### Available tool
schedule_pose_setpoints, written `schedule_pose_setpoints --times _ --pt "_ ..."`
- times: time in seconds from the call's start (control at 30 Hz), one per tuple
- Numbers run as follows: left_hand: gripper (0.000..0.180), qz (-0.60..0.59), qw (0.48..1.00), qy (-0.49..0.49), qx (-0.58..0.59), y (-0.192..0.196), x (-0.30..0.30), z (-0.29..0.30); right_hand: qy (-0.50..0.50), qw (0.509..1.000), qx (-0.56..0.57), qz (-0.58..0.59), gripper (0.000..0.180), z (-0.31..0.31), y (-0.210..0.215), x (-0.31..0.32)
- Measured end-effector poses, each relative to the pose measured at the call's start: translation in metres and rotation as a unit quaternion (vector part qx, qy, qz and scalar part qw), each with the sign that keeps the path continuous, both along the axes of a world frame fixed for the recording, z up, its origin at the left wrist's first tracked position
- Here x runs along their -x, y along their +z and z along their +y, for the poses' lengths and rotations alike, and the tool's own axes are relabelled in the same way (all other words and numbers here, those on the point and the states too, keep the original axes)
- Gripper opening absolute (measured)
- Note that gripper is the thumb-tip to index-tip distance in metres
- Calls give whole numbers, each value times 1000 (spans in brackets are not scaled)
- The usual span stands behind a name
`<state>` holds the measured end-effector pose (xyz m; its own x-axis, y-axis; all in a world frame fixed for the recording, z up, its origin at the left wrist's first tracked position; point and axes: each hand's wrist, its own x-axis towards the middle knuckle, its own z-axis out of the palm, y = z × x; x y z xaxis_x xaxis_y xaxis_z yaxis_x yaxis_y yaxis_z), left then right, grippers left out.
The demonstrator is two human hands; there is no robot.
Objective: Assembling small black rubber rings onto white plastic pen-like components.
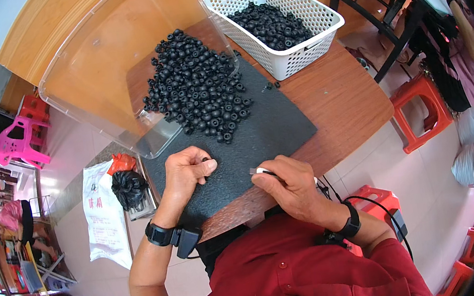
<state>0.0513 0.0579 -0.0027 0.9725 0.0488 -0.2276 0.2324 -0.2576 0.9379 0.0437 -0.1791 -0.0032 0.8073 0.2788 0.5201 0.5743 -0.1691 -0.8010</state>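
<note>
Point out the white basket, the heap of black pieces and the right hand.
White basket [301,60]: head view, on its near outer wall.
Heap of black pieces [199,87]: head view, middle of the heap.
Right hand [293,187]: head view, back of the hand.

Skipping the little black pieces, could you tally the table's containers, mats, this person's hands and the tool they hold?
White basket: 1
Clear bin: 1
Dark mat: 1
Left hand and right hand: 2
Held tool: 1
Total: 6
</note>
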Motion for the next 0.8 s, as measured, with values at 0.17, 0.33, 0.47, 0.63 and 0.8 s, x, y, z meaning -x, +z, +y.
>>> schedule_pose_setpoints --times 0.17,0.33,0.47,0.63,0.8 --pt "19 31 964 74 254 14 15 -12 4 1000 -6 29 13 5 -1 -2" --pt "24 25 915 87 393 23 28 -33 9 998 -44 44 14 19 3 -4" --pt "28 18 898 85 431 23 35 -43 15 998 -27 46 14 25 9 -4" --pt "23 -3 879 103 465 21 43 -56 31 998 -29 53 14 28 10 -4" --pt "24 -66 900 71 424 18 46 -55 47 996 -34 69 14 25 12 -4"
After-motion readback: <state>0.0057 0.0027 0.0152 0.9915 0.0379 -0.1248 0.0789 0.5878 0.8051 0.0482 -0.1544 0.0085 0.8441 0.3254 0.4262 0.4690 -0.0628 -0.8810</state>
